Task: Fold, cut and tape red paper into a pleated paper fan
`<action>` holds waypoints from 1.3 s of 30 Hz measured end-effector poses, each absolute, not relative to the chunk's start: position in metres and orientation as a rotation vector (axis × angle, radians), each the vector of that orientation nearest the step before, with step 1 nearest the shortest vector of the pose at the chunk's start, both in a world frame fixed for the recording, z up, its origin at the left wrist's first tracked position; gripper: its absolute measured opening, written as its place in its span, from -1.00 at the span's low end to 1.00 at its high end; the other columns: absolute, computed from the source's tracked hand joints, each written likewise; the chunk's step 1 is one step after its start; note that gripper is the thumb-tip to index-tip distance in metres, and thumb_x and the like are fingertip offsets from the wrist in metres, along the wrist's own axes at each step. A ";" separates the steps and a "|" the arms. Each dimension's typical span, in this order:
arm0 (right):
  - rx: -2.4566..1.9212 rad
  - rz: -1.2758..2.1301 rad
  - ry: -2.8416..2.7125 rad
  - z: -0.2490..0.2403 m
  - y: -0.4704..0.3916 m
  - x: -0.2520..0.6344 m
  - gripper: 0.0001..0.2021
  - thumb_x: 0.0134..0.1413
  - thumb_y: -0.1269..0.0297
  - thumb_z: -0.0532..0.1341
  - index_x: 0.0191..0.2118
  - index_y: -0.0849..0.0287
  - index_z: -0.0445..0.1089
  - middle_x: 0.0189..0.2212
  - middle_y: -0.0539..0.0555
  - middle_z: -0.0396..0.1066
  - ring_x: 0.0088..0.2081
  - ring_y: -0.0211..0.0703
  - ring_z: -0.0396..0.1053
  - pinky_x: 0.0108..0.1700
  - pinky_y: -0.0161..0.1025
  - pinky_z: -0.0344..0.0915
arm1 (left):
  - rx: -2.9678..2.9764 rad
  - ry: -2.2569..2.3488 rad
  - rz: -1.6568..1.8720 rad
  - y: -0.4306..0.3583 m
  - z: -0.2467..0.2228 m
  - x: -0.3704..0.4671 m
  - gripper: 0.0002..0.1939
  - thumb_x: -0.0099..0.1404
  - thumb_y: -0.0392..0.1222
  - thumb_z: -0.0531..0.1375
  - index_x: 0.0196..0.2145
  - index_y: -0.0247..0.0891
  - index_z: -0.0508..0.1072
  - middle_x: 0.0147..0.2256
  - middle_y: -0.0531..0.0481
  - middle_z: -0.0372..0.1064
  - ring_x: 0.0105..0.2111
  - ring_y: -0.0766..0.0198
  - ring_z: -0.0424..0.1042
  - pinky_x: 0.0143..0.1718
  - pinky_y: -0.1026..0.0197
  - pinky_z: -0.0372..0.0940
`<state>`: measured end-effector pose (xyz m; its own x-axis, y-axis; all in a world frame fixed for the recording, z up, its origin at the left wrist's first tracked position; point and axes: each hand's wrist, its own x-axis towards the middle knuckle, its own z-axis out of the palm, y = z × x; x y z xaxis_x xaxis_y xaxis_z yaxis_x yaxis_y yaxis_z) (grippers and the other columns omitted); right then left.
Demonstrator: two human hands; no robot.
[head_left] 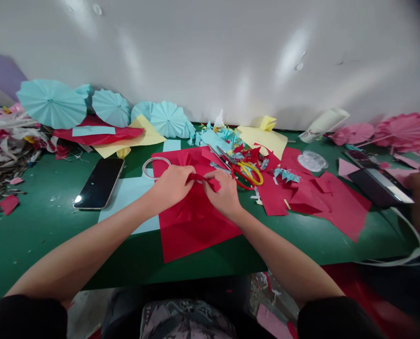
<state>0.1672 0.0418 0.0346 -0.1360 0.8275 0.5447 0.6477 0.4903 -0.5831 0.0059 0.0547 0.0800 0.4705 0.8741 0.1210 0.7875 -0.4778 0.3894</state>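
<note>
The red strip (197,177) lies between left hand (177,184); right hand (224,190).

From my viewpoint the green worktop (47,230) spans the frame. At left of centre I see a dark-screened phone (99,183) beside light blue paper (127,190), partly under a large red sheet (185,240). A scrap heap (5,146) sits at the left edge, pleated blue rounds (52,103) stand upper left, and more red paper (347,202) spreads right of centre, near a clear round piece (313,161).
</note>
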 end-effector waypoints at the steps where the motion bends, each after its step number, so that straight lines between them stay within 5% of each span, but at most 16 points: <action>1: -1.236 0.253 -1.843 0.035 0.042 0.167 -0.94 -0.04 0.41 0.13 -0.39 0.12 0.29 -0.43 0.03 0.42 -0.33 -0.13 0.37 -0.21 -0.12 0.23 | 2.418 1.423 0.473 0.056 0.079 0.005 -0.82 0.17 -0.32 0.06 -0.33 -0.31 0.45 -0.41 -0.05 0.46 -0.40 0.19 0.42 -0.40 0.23 0.19; 11: -1.210 -0.195 -1.931 0.029 0.035 0.166 -0.88 0.00 0.28 0.19 -0.51 0.12 0.38 -0.06 0.10 0.24 0.00 0.03 0.12 -0.02 0.01 0.07 | 2.301 1.471 0.488 0.052 0.084 0.010 -0.79 0.12 -0.29 0.08 -0.32 -0.33 0.47 -0.38 -0.09 0.47 -0.38 0.16 0.44 -0.33 0.20 0.27; 24: -1.348 0.451 -1.854 0.032 0.040 0.164 -0.85 -0.07 0.33 0.19 -0.59 0.13 0.35 -0.06 0.14 0.22 0.03 0.11 0.10 0.06 0.14 0.06 | 2.339 1.438 0.446 0.047 0.082 0.012 -0.80 0.16 -0.31 0.06 -0.39 -0.29 0.50 -0.39 -0.05 0.50 -0.43 0.21 0.42 -0.38 0.22 0.25; 39: -1.345 0.714 -1.875 0.032 0.041 0.164 -0.88 -0.12 0.38 0.17 -0.60 0.16 0.27 -0.05 0.13 0.20 0.02 0.05 0.09 0.09 0.10 0.05 | 2.384 1.342 0.435 0.048 0.076 0.013 -0.79 0.14 -0.39 0.05 -0.35 -0.35 0.48 -0.23 -0.14 0.46 -0.17 0.10 0.42 -0.12 0.08 0.29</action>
<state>0.1639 0.0411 0.0318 -0.2056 0.9518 0.2276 0.5593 0.3051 -0.7708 0.0127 0.0481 0.0755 0.4989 0.8625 0.0852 0.7487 -0.4784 0.4588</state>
